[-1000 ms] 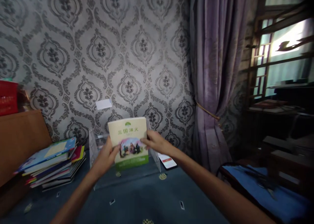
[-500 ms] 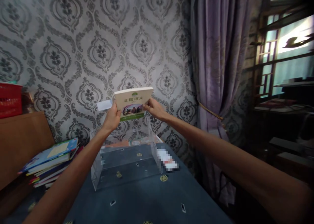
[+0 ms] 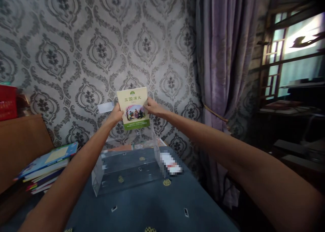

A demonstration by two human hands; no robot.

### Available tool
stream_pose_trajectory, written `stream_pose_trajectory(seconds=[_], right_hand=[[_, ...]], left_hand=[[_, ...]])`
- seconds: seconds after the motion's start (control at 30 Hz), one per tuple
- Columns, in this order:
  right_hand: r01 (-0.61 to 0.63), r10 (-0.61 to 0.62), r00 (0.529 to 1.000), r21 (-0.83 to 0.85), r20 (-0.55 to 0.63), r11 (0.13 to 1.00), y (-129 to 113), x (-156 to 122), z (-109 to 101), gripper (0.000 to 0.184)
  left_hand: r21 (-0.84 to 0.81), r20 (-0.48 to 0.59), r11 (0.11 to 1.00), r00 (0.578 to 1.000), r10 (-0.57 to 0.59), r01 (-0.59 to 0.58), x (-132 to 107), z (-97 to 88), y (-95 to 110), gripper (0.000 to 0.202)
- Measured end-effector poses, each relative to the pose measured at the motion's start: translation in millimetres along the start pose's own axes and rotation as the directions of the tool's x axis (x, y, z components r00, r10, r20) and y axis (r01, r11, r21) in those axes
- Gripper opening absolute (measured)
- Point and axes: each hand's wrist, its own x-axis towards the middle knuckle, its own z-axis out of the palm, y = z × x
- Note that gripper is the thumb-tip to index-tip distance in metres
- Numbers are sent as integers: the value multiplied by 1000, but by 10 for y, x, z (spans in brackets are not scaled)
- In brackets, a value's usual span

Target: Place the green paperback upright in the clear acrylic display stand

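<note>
Patterned wallpaper behind. Arms outstretched; left hand, right hand: fingers clasp upright book at side edges, above clear box near worktop far edge.

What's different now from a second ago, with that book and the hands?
The book went up: a second ago it was low, in front of the clear box; now it is held high above the box, cover facing the camera. The left hand and right hand kept their grip on its sides throughout. The box, the pile of books and the phone stayed put.
</note>
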Motion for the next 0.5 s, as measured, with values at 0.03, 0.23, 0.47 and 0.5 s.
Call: stream_pose_trajectory(seconds=[0.03, 0.23, 0.47, 0.5], right_hand=[[-29, 30, 999, -37, 16, 999, 8, 34, 16, 34], [-117, 122, 992, -140, 32, 983, 141, 75, 58, 24], [-137, 146, 988, -141, 56, 981, 388, -77, 38, 25], [-135, 144, 988, -137, 59, 981, 426, -95, 41, 26]], left_hand=[[3, 8, 999, 999, -48, 48, 34, 13, -7, 52], [12, 67, 982, 980, -189, 189, 118, 80, -49, 47], [6, 184, 967, 950, -250, 254, -77, 99, -142, 41], [6, 193, 966, 947, -256, 259, -111, 96, -158, 39]])
